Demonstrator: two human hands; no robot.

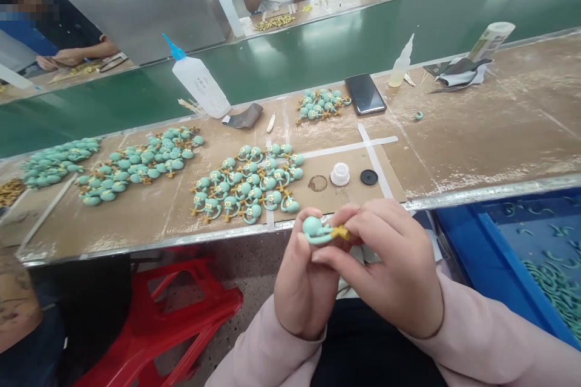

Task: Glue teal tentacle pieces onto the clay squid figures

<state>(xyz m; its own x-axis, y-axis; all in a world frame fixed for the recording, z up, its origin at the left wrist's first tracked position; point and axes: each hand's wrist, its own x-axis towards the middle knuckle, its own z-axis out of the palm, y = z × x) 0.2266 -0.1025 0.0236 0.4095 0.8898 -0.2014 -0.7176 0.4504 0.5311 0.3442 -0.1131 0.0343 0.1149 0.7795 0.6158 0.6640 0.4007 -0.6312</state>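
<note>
Head view: the left hand (303, 290) and right hand (390, 269) were curled close together, their fingers pinching a pale green rubber toy (316, 231) just off the near edge of the surface (476, 133). The toy had a round head, a curved arm and a yellow-brown tip (340, 233).

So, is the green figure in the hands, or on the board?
In hands: the left hand and right hand pinch the figure.
</note>
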